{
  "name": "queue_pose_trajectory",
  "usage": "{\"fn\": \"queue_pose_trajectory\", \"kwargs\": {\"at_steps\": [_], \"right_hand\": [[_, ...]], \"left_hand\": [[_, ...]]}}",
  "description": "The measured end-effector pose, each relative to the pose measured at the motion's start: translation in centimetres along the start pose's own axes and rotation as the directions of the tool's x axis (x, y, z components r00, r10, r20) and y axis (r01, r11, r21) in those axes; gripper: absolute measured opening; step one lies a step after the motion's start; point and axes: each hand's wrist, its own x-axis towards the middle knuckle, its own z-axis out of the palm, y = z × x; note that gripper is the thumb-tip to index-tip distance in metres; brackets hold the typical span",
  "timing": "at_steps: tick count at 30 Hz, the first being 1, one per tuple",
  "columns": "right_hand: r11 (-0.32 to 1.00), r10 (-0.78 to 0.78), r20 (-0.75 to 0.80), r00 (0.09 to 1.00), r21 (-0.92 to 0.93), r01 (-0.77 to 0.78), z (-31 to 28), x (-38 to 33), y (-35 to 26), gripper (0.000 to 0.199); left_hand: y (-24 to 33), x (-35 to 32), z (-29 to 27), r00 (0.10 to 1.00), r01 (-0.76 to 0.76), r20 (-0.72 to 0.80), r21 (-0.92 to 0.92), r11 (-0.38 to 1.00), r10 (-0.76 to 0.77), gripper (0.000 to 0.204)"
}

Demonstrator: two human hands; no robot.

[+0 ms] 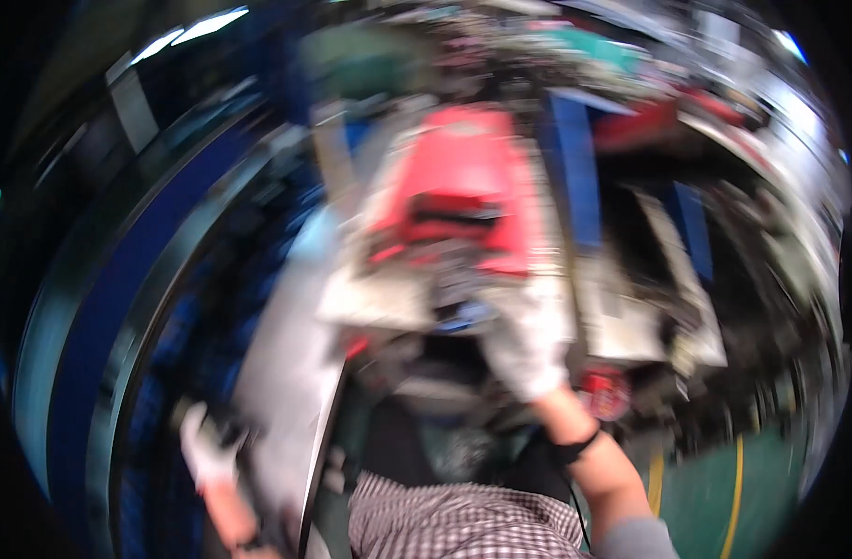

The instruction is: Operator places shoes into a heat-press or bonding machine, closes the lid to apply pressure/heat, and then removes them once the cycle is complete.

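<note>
Motion blur smears the whole view. My left hand [208,449], in a white glove, is at the lower left beside a grey metal surface. A dark part [230,427] of unclear kind shows against its fingers, which seem closed round it. My right hand [528,349], also white-gloved, reaches to the front of a red machine [459,168] on a pale base [375,300]. It is close to a small blue piece [461,319] and a dark grey fitting [452,270]. Its fingers are too smeared to show whether they hold anything.
A grey metal sheet or tabletop [291,382] runs along my left, with dark and blue shapes beyond it. Blue uprights [575,172] and another pale bench [626,326] stand to the right. A round red object [605,391] is near my right wrist. Yellow lines [735,494] cross the green floor.
</note>
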Motion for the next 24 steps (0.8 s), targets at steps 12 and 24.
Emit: {"fn": "queue_pose_trajectory", "kwargs": {"at_steps": [12, 24], "right_hand": [[0.977, -0.062, -0.354, 0.933, 0.170, 0.130, 5.7, -4.3, 6.1, 0.040], [0.969, 0.034, -0.212, 0.977, 0.246, 0.020, 3.4, -0.7, 2.3, 0.028]], "left_hand": [[0.7, 13.3, -8.1, 0.926, -0.042, -0.359, 0.205, 0.978, 0.116, 0.022], [-2.6, 26.7, -1.8, 0.955, -0.254, 0.069, 0.693, 0.675, 0.289, 0.056]]}}
